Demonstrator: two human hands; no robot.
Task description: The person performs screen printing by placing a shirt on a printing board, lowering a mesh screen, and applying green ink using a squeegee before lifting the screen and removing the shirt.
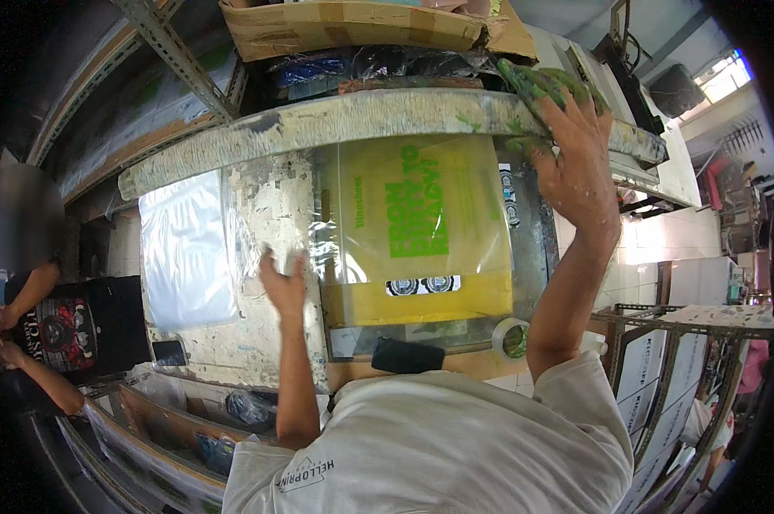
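My right hand (580,167) is at the right end of a long, pale, paint-spattered bar (361,118). Its fingers bend over a green-stained rag (528,81) there, with the thumb on the near side. My left hand (286,278) holds nothing, fingers apart, over the worn cream tabletop (263,197). Between the hands lies a clear plastic bag (366,244) with green lettering, over a yellow sheet (464,308). A black-and-white printed label (423,285) shows at its near side. Left of my left hand is a stack of clear plastic bags (186,248).
A black phone (407,355) and a tape roll (511,337) lie along the near edge; a smaller dark phone (169,353) is at left. Behind the bar stands an open cardboard box (361,30). Metal racks (173,51) rise at far left. Another person (40,317) is at left.
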